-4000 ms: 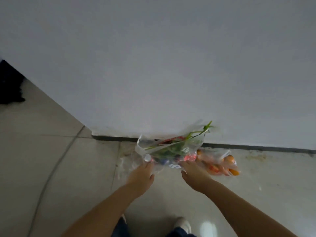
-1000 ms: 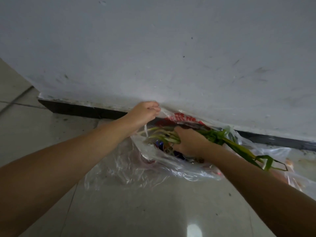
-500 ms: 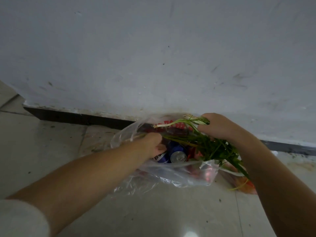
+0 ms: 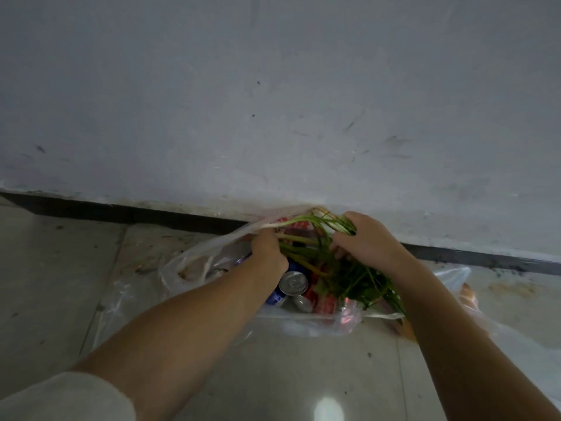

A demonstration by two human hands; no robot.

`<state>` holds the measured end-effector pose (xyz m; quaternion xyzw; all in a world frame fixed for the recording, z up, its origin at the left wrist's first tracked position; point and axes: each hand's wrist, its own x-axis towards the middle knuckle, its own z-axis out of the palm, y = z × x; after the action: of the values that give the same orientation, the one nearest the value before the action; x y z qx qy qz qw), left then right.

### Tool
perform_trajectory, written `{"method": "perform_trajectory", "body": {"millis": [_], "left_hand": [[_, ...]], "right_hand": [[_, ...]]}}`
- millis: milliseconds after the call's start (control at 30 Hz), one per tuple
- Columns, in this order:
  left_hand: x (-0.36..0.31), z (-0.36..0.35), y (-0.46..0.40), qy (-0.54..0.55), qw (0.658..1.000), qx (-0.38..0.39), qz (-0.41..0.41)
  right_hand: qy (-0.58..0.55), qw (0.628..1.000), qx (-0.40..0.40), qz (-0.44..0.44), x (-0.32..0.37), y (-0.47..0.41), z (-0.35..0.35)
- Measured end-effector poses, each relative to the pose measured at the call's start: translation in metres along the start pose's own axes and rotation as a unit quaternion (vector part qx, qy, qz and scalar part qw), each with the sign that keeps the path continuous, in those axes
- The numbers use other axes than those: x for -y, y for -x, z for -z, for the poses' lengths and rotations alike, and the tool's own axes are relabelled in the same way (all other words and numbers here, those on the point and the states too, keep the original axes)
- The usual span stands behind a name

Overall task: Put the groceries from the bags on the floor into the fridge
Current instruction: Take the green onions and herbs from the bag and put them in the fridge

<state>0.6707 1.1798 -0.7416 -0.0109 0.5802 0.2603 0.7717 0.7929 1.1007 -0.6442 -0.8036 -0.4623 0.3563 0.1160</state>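
Note:
A clear plastic bag lies open on the floor against the wall. Inside it lie a bunch of leafy greens with pale stalks, drink cans and red packets. My left hand is inside the bag's mouth, closed around the greens' stalks. My right hand rests on top of the greens with its fingers curled into the bunch. A second clear bag with orange items lies to the right, partly hidden by my right arm.
A white wall with a dark skirting strip rises directly behind the bags. Pale floor tiles spread in front and to the left, with some dirt specks.
I have leaned closer to the bag. My left hand has shifted from the bag's edge onto the stalks, and my right hand has settled lower onto the greens.

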Motion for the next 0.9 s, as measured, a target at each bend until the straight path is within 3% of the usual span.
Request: {"method": "perform_trajectory", "body": {"millis": [233,400,533,733,900], "left_hand": [[0.011,0.014,0.098,0.022,0.998,-0.037,0.036],[-0.002,0.015,0.211,-0.044,0.993,-0.082,0.067],[-0.019,0.001,0.304,-0.049,0.993,-0.069,0.080],[-0.058,-0.029,0.445,-0.111,0.993,-0.044,0.006],[-0.084,-0.062,0.554,-0.317,0.946,0.004,-0.071]], "right_hand": [[0.025,0.999,0.005,-0.041,0.027,0.069,0.009],[-0.014,0.999,0.033,-0.040,0.074,0.139,0.069],[-0.034,0.997,0.044,-0.047,0.123,0.191,0.129],[-0.121,0.986,-0.035,-0.114,0.170,0.289,0.228],[-0.179,0.963,-0.143,-0.143,0.202,0.393,0.306]]}}
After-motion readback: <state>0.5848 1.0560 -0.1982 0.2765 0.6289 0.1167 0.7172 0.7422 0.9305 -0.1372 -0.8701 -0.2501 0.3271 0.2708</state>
